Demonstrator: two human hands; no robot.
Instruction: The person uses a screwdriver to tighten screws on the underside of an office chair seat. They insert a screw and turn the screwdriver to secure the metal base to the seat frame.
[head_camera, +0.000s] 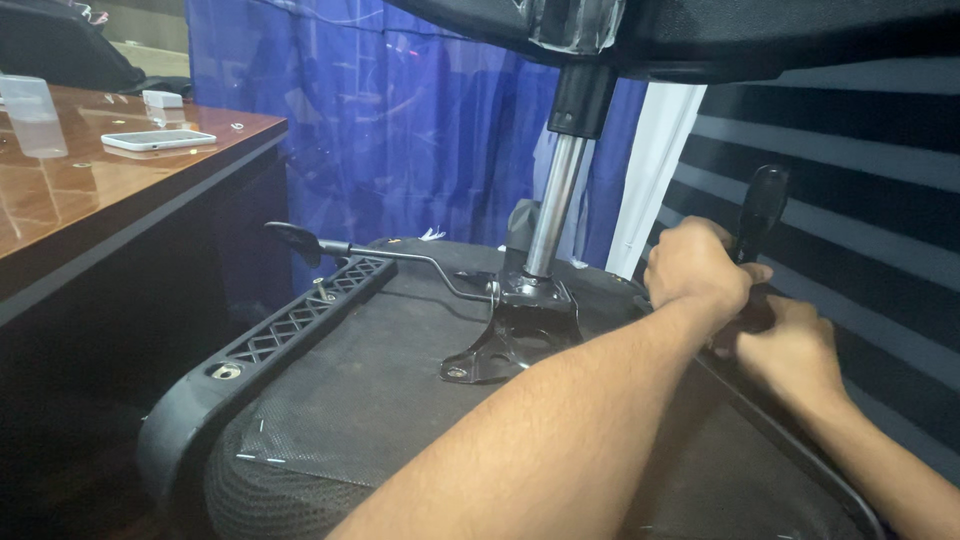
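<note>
My left hand (695, 268) is closed over the far right edge of the upturned chair seat (380, 380), fingers curled down where the black tool handle (762, 208) rises just beyond the knuckles. I cannot tell whether the fingers grip the handle's shaft or only steady the part beneath it. My right hand (790, 350) sits just below and to the right, touching the left — its fingers are folded around something dark at the seat rim, hidden from view.

The seat lies underside up, so the fittings face me and both hands can work from above. It is a broad black pad with a mesh-textured cover. Left of my hands stands the chrome gas cylinder (555, 205), upright in its metal mounting plate (515, 335); the wheel base hangs overhead. Further left, a thin lever (400, 255) with a black paddle tip runs out from the plate, and a black lattice bracket (300, 320) lines the seat's far side.

Well beyond that — a glossy wooden desk (60, 190) carrying a white phone (158, 140).
</note>
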